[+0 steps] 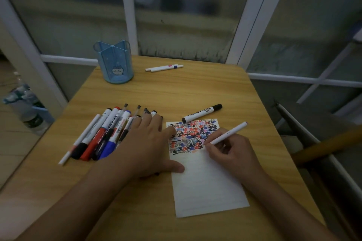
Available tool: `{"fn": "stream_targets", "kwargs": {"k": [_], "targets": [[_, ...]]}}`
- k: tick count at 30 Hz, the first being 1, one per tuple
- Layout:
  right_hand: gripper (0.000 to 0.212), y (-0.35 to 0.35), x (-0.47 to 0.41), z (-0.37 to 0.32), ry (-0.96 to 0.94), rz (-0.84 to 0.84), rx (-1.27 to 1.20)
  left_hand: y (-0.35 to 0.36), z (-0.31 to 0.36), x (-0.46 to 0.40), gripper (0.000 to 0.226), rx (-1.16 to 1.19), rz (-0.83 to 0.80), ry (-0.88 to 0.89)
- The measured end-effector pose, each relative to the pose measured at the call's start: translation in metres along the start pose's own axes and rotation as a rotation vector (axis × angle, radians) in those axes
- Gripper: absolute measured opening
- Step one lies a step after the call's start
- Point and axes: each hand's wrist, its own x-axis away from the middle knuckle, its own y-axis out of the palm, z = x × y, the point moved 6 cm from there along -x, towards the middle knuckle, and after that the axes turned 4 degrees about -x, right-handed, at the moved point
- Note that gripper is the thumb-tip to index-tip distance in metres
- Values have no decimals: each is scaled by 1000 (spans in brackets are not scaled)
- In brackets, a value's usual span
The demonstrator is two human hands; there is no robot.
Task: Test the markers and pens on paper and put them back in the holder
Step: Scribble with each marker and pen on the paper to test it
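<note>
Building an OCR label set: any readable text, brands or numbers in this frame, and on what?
None can be read.
Black-capped marker by the paper: dark print on its white barrel, too blurred.
Markers in the pile: barrel print, too small.
Blue holder: a cartoon face, no words.
Paper: colour scribbles only.

The table (pixel 195 92) is wood-grain, light yellow-brown, smooth with a soft sheen. The paper (pixel 207 184) near the right is white and matt, faintly ruled, its far part thick with red, blue and black ink marks. The holder (pixel 115 62) at the far left is translucent blue plastic, glossy. The pile (pixel 101 133) of markers on the left has smooth plastic barrels, white with red, blue and black caps that catch some shine. The black-capped marker (pixel 202 113) by the paper is the same glossy plastic. The pen (pixel 229 133) held over the paper and the two pens (pixel 164 67) far off look like matt white plastic.
</note>
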Motion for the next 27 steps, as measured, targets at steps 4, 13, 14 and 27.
{"fn": "stream_targets", "kwargs": {"k": [4, 13, 14, 27], "targets": [[18, 2, 0, 1, -6, -16, 59, 1, 0, -1, 101, -1, 3, 3], [18, 0, 0, 1, 3, 6, 37, 1, 0, -1, 103, -15, 3, 1], [18, -1, -1, 1, 5, 16, 29, 1, 0, -1, 103, -17, 5, 2], [19, 0, 0, 0, 0, 5, 37, -1, 2, 0, 100, -30, 8, 5]]}}
